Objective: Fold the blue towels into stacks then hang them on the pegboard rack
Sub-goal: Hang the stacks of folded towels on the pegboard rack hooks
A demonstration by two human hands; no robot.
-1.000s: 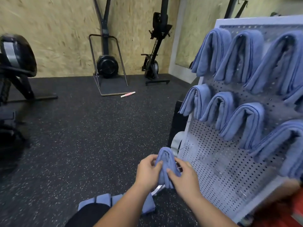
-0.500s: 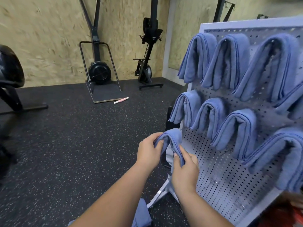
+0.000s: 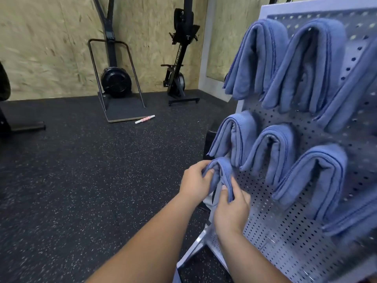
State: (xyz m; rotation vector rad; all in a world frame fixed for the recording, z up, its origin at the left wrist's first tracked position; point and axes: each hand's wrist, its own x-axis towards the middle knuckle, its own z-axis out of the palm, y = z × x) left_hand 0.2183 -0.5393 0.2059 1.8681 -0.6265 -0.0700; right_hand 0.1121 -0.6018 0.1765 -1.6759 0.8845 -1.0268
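1. My left hand (image 3: 194, 185) curls round the left flap of a folded blue towel (image 3: 222, 170), fingers pinching it.
2. My right hand (image 3: 231, 209) pinches the right flap between thumb and fingers.
3. The towel arches at the pegboard rack (image 3: 285, 231)'s lower left edge, just below another hung towel (image 3: 234, 135).

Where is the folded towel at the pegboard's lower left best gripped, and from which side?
Grip the folded towel by its flaps below the arched fold, left hand from the left, right hand from the right; this likely leaves the arch open for the pegboard rack.
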